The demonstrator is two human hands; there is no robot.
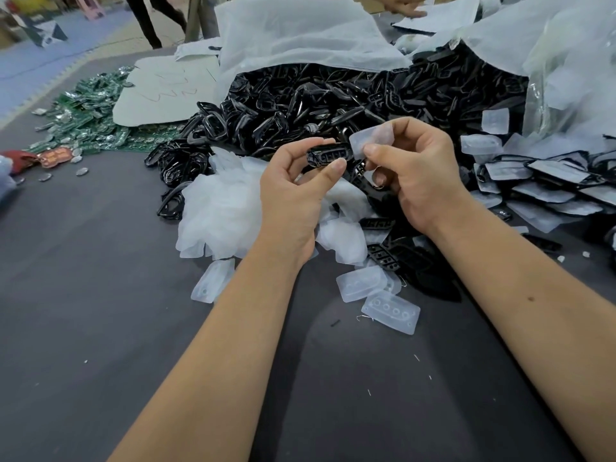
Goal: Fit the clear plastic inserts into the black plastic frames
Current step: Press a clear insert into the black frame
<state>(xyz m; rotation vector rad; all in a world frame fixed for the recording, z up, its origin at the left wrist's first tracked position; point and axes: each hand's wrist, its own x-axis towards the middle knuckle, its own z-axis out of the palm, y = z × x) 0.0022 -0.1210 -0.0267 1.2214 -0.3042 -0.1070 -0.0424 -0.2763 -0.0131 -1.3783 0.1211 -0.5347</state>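
My left hand [293, 191] pinches a small black plastic frame [328, 155] between thumb and fingers, above the table. Just to its right, my right hand [416, 168] pinches a clear plastic insert [371, 139] by its lower edge, and a second black frame [361, 171] sticks out under its curled lower fingers. The insert's left edge nearly meets the frame. Loose clear inserts [390, 311] lie on the dark table below my hands, beside a heap of them [223, 211] at the left.
A big pile of black frames [333, 98] spills from white bags [300, 35] behind my hands. Assembled pieces [540, 188] are stacked at the right. Green circuit boards [90, 118] lie far left. Another person's hand [405, 3] reaches in at the top. The dark table [100, 295] stretches toward me.
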